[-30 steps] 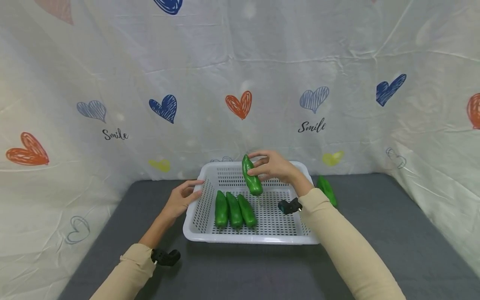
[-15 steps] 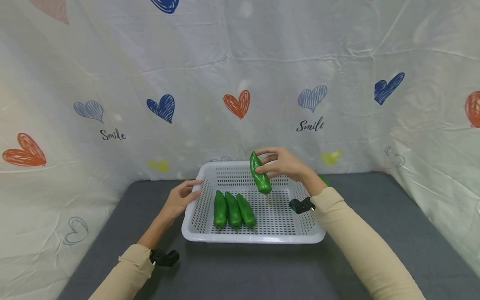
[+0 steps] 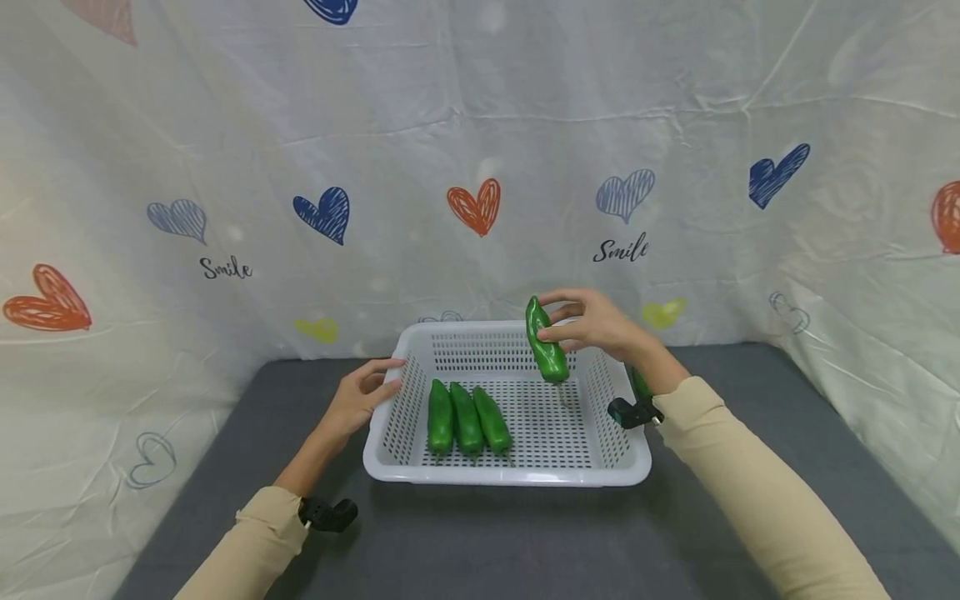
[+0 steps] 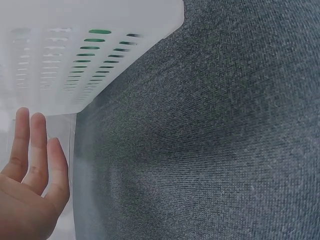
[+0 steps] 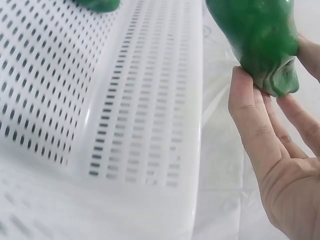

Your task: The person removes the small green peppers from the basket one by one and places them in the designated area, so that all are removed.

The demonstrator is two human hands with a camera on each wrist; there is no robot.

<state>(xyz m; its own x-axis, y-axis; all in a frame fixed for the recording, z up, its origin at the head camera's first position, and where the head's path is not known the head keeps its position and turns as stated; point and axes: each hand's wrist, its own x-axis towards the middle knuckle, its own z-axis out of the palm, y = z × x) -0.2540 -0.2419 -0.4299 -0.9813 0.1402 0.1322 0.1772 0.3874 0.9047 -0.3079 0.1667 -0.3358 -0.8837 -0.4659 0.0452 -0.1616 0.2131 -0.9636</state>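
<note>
In the head view a green chili pepper [image 3: 546, 346] hangs tilted over the back right of a white slotted plastic basket [image 3: 510, 477]. My right hand [image 3: 596, 323] pinches it between thumb and fingers, stem end down. Its lower part also shows between the fingertips [image 5: 242, 80] in the right wrist view. Three more green chili peppers [image 3: 468, 421] lie side by side on the basket's floor, left of centre. Against the basket's left rim rests my left hand [image 3: 360, 398], its fingers fairly straight; the left wrist view shows their tips [image 4: 37, 120] at the outer wall.
Another green chili pepper [image 3: 640, 383] lies right of the basket, mostly hidden behind the right wrist. The basket stands on a dark grey cloth-covered table [image 3: 480, 542]. Behind it hangs a white curtain [image 3: 405, 150] printed with hearts.
My right hand has moved right and slightly up with the chili pepper, over the basket. The left hand, the basket and the peppers inside have hardly moved.
</note>
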